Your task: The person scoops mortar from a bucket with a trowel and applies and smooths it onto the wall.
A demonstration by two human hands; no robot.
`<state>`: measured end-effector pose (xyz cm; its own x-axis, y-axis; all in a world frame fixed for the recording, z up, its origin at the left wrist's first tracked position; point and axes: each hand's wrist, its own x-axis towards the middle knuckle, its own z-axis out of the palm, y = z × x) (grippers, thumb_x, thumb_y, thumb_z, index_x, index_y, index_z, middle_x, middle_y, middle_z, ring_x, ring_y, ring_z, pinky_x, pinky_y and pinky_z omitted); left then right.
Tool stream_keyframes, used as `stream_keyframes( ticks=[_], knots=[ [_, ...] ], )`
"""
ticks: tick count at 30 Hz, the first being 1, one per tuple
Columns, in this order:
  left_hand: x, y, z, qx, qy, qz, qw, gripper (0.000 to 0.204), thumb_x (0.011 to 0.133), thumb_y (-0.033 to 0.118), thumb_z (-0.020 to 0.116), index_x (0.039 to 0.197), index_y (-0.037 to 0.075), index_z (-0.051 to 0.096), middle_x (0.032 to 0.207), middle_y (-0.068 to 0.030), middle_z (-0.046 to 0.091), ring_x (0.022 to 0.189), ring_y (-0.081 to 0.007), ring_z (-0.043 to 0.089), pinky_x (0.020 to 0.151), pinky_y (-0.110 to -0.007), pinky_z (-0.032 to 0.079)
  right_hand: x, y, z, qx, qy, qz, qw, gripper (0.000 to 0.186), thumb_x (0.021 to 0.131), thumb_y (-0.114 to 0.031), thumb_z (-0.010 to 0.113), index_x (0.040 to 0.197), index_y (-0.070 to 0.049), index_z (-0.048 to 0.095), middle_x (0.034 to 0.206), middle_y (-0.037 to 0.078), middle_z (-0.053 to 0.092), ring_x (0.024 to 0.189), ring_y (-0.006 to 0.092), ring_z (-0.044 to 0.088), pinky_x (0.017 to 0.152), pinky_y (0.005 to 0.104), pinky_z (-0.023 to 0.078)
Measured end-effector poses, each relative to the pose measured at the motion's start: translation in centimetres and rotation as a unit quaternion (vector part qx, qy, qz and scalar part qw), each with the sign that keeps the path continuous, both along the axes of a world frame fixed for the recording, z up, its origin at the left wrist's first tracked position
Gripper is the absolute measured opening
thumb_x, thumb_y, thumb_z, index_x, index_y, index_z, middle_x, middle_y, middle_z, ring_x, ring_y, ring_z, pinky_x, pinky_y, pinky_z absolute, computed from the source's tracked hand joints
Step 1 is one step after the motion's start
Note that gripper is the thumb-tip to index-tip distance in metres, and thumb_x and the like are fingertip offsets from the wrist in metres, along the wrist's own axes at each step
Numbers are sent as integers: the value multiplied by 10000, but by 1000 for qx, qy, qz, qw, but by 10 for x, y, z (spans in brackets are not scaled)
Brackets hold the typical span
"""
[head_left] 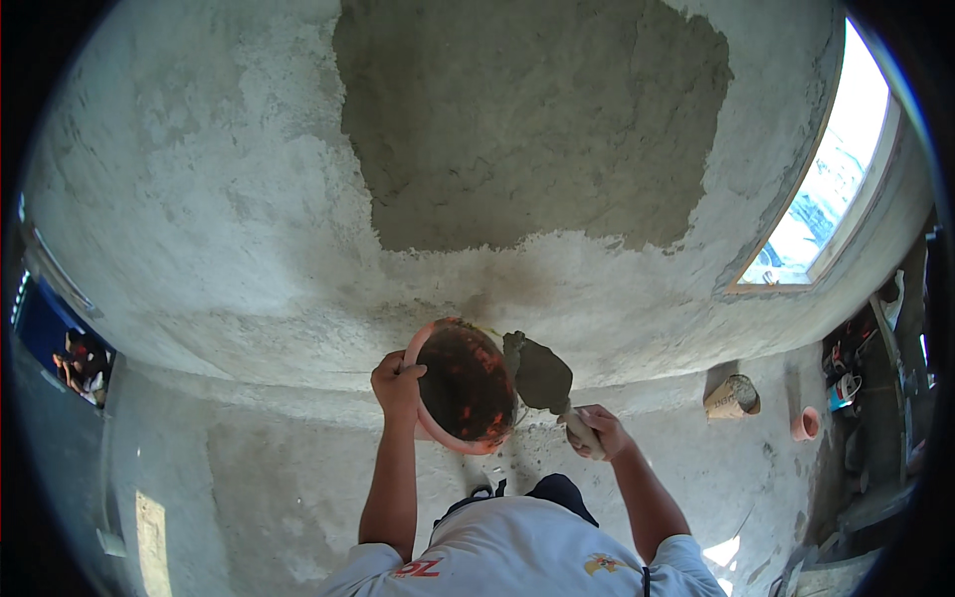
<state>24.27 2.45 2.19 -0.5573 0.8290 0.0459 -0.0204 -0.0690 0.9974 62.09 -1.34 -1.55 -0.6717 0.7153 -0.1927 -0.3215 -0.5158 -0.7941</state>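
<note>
My left hand (398,388) grips the rim of a round orange plastic basin (460,383), which is tilted so its dark, mortar-smeared inside shows. My right hand (595,431) is closed around the pale handle of a trowel (545,378). The trowel's blade, coated in grey mortar, sits just right of the basin's rim. In front of me rises a rough plastered wall (249,179) with a large patch of darker, damp-looking plaster (532,119).
A window (831,174) is at the upper right. An open sack (733,396) and small pink bucket (806,424) stand on the floor (279,497) to my right, near assorted gear (846,391). A blue-framed opening at far left holds unclear shapes.
</note>
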Motion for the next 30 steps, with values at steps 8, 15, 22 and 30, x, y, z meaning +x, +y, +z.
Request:
stream_keyframes(
  ticks=[8, 15, 22, 30],
  knots=[
    [-3, 1, -10, -13, -19, 40, 999, 234, 657, -66, 664, 885, -98, 703, 901, -104, 692, 795, -169, 620, 751, -292, 487, -22, 73, 11, 207, -93, -167, 959, 240, 979, -205, 620, 1096, -2, 568, 736, 70, 579, 595, 166, 567, 548, 314, 490],
    [23, -24, 0, -10, -40, 112, 993, 216, 655, -76, 642, 864, -100, 692, 870, -103, 679, 710, -169, 626, 687, -283, 512, -19, 175, 10, 608, -407, -348, 586, 266, 891, -156, 677, 1133, -60, 618, 898, 156, 681, 736, 367, 680, 610, 437, 553],
    [33, -45, -9, -32, -37, 176, 983, 119, 641, -85, 639, 757, -85, 664, 890, -112, 681, 698, -164, 624, 633, -279, 516, -11, 237, -3, 595, -516, -316, 529, 294, 920, -245, 662, 1179, -115, 611, 880, 142, 675, 711, 383, 682, 593, 478, 559],
    [26, -58, -7, -36, 5, 238, 971, 129, 600, -101, 644, 603, -66, 520, 944, -147, 691, 768, -208, 633, 704, -317, 500, 3, 202, -31, 534, -553, -284, 573, 314, 919, -274, 660, 1201, -142, 618, 872, 161, 697, 722, 398, 695, 601, 510, 562]
  ],
)
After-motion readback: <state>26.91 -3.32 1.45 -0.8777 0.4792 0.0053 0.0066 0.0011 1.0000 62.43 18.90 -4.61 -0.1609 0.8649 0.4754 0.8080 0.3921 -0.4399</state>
